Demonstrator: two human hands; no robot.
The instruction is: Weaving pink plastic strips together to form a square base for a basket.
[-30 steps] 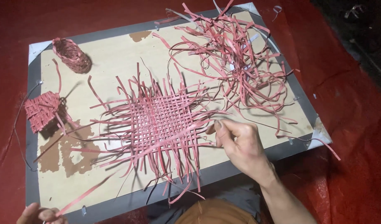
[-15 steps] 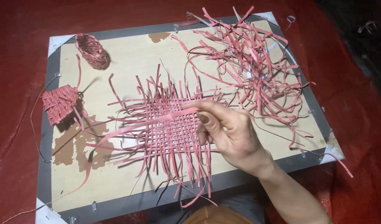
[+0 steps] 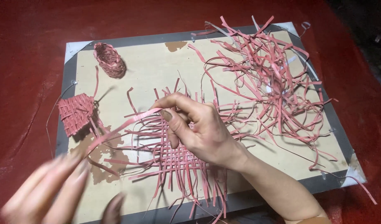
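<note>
Right grip (image 3: 167,114) pinches flat pink strip (image 3: 124,126) over woven mat (image 3: 178,155).

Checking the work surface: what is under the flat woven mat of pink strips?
The woven mat lies on a tan board with a grey border. The right hand covers the mat's upper middle, so the weave there is hidden.
</note>
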